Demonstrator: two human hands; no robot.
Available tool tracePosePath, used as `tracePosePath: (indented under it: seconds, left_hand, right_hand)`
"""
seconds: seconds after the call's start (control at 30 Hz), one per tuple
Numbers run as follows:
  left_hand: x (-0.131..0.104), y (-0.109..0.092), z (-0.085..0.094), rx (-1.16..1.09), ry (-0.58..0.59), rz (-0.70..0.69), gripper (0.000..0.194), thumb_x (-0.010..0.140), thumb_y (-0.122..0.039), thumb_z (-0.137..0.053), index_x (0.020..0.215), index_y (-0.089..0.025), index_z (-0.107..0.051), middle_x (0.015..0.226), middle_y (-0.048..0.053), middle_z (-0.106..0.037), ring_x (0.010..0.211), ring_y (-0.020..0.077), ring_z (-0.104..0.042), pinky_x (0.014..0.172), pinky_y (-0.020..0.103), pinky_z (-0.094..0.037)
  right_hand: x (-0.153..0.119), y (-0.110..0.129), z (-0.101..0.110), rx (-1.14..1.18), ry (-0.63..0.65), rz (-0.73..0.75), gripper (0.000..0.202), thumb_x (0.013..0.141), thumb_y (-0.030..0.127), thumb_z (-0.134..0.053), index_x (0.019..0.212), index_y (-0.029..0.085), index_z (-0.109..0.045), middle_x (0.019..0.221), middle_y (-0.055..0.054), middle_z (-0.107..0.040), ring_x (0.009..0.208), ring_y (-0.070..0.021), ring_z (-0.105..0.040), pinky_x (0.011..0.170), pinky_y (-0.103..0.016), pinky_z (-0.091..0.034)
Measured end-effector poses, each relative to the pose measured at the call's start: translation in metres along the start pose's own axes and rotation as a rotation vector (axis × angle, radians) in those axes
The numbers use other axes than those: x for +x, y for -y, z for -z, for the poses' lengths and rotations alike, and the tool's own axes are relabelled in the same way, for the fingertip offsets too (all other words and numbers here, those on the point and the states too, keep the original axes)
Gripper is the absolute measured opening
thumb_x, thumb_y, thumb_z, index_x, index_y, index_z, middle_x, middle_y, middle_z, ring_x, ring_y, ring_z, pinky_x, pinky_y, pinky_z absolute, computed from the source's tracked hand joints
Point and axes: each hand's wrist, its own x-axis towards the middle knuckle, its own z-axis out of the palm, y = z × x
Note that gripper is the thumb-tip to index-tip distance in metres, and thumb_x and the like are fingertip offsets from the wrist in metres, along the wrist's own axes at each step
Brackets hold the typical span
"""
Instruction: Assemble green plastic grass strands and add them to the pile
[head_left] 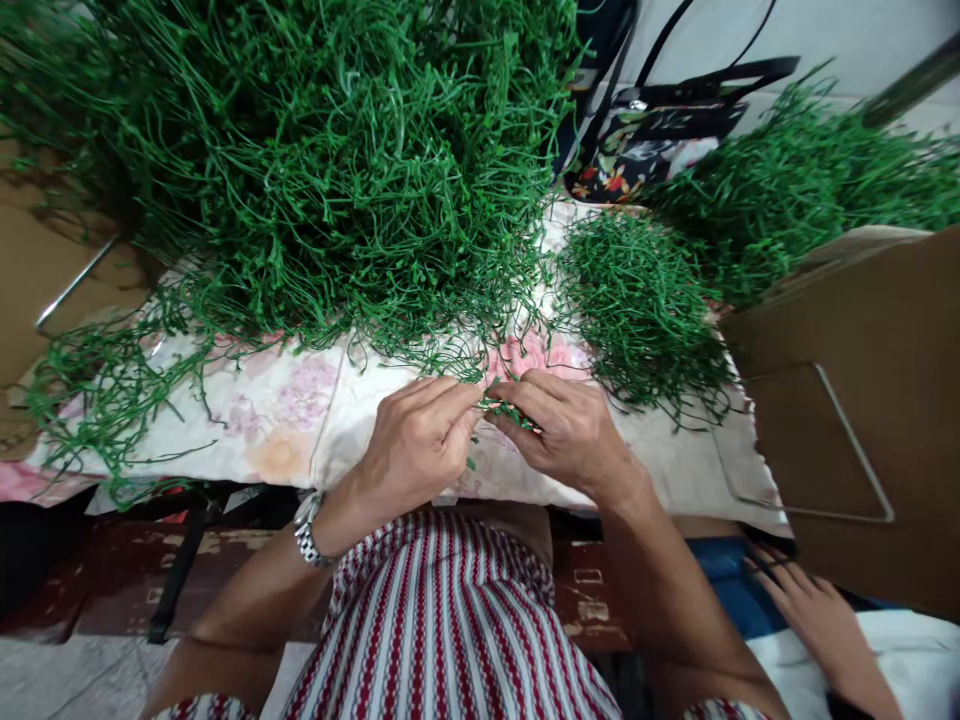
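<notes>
My left hand (421, 442) and my right hand (564, 430) meet over the near part of the table, fingertips close together. Both are closed in a pinch on a small green sprig (514, 413), which looks like artificial greenery. Its leafy bits show under the right fingers, while the rest is hidden by my hands. Just beyond them spreads a big heap of thin green sprigs (352, 190). A smaller pile of sprigs (646, 300) lies to the right of my hands. Loose sprigs (112, 400) are scattered at the left end of the flowered tablecloth (281, 410).
A brown cardboard panel (862, 380) with a bent wire stands at the right; another cardboard piece (52, 230) is at the left. Behind are a flowered black bag (637, 150) and more greenery (832, 190). Another person's hand (814, 610) rests at lower right.
</notes>
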Motion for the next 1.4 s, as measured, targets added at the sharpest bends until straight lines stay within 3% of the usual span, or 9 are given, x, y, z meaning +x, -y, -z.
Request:
tracePosePath:
  seconds: [0.17,0.3,0.47,0.6,0.77,0.93,1.0,1.13,1.4]
  left_hand:
    - [-0.003,0.003,0.0,-0.083,0.096,0.044,0.02,0.083,-0.017,-0.042,0.066,-0.017,-0.053,0.062,0.001,-0.048,0.059,0.0122,-0.044,0.058,0.025,-0.032]
    - [-0.003,0.006,0.003,-0.112,0.184,-0.008,0.022,0.084,-0.018,-0.04,0.064,-0.017,-0.05,0.062,0.0,-0.046,0.059,0.0117,-0.042,0.057,0.025,-0.029]
    - [-0.007,0.013,0.006,-0.086,0.323,-0.191,0.023,0.082,-0.017,-0.042,0.061,-0.017,-0.05,0.055,-0.001,-0.044,0.053,0.0111,-0.039,0.053,0.026,-0.024]
    - [-0.017,0.021,0.024,-0.187,0.472,-0.262,0.023,0.078,-0.015,-0.048,0.057,-0.019,-0.055,0.05,0.0,-0.047,0.048,0.0113,-0.041,0.051,0.025,-0.025]
    - [-0.015,0.033,0.044,-0.38,0.278,0.017,0.015,0.076,-0.016,-0.055,0.07,-0.02,-0.069,0.057,0.003,-0.06,0.05,0.0121,-0.05,0.054,0.024,-0.036]
    - [0.003,0.025,0.016,-0.429,0.191,0.067,0.021,0.078,-0.015,-0.051,0.089,-0.019,-0.069,0.073,0.004,-0.061,0.066,0.0134,-0.054,0.061,0.023,-0.039]
    - [0.004,0.023,0.004,-0.458,0.162,0.078,0.026,0.078,-0.012,-0.048,0.095,-0.018,-0.067,0.077,0.004,-0.061,0.07,0.013,-0.054,0.063,0.023,-0.04]
    - [-0.004,0.019,-0.01,-0.627,0.092,0.227,0.026,0.079,-0.011,-0.047,0.098,-0.018,-0.063,0.08,0.003,-0.063,0.068,0.0117,-0.058,0.061,0.021,-0.043]
    - [-0.004,0.006,-0.017,-0.624,-0.015,0.35,0.015,0.072,-0.006,-0.053,0.08,-0.019,-0.054,0.066,-0.004,-0.053,0.05,0.0049,-0.047,0.048,0.015,-0.034]
  right_hand:
    - [-0.003,0.001,-0.002,0.004,-0.038,0.044,0.026,0.083,0.027,-0.053,0.106,0.016,-0.057,0.071,-0.004,-0.056,0.065,-0.0131,-0.049,0.058,-0.025,-0.037]
    - [-0.005,-0.003,-0.003,0.098,-0.014,0.088,0.014,0.081,0.018,-0.051,0.091,0.016,-0.061,0.069,-0.003,-0.052,0.064,-0.0126,-0.047,0.057,-0.024,-0.035]
    - [-0.006,0.001,0.001,0.28,0.122,0.166,0.013,0.079,0.015,-0.044,0.076,0.015,-0.056,0.066,-0.002,-0.046,0.062,-0.0127,-0.043,0.055,-0.025,-0.033]
    - [-0.014,0.004,0.016,0.515,0.262,0.256,0.018,0.08,0.015,-0.036,0.068,0.018,-0.05,0.06,-0.001,-0.041,0.056,-0.0123,-0.04,0.052,-0.026,-0.032]
    - [-0.024,-0.009,0.038,0.592,0.16,0.045,0.007,0.08,0.017,-0.05,0.076,0.021,-0.053,0.061,-0.001,-0.047,0.058,-0.0132,-0.047,0.053,-0.026,-0.037]
    - [-0.012,-0.011,0.025,0.455,-0.019,-0.03,0.003,0.081,0.019,-0.05,0.08,0.02,-0.053,0.11,-0.011,-0.054,0.104,-0.0237,-0.051,0.086,-0.042,-0.042]
    - [-0.008,-0.009,0.015,0.53,-0.075,-0.123,0.006,0.084,0.017,-0.045,0.084,0.019,-0.051,0.108,-0.01,-0.056,0.098,-0.0203,-0.055,0.083,-0.039,-0.045]
    - [-0.007,-0.002,-0.005,0.597,-0.118,-0.342,0.011,0.087,0.019,-0.043,0.091,0.017,-0.054,0.077,-0.003,-0.058,0.064,-0.0105,-0.054,0.059,-0.024,-0.045]
    - [-0.008,0.009,-0.023,0.789,0.017,-0.254,0.025,0.081,0.033,-0.057,0.1,0.017,-0.054,0.091,-0.005,-0.061,0.079,-0.0127,-0.056,0.07,-0.025,-0.045]
